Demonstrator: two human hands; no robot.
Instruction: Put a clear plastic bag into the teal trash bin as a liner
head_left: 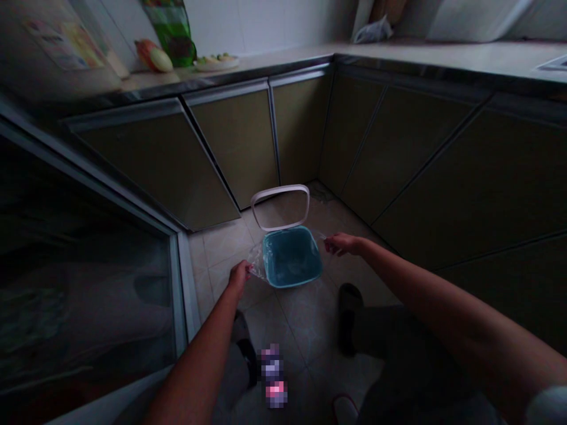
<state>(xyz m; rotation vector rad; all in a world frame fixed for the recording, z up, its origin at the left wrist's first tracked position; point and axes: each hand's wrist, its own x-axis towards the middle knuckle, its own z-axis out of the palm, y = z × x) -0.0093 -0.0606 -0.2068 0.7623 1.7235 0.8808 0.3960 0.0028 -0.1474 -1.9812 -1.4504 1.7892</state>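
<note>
A teal trash bin (295, 260) stands on the tiled floor between my feet and the corner cabinets. A clear plastic bag (259, 264) lies in and over the bin, its edges pulled out to both sides. On the left, my left hand (240, 276) pinches one edge of the bag. My right hand (340, 243) is closed on the opposite edge, a little right of the rim. Behind the bin, a pale rim frame (280, 191) stands tilted up at its back edge. The inside of the bin is dim.
Lower cabinets (234, 136) meet in a corner behind the bin. On the counter (283, 56) are an onion (153, 56), a green container (170, 32) and a plate of food (217, 62). A glass door (88, 283) stands at left. My slippered feet (349, 319) flank a pixelated patch.
</note>
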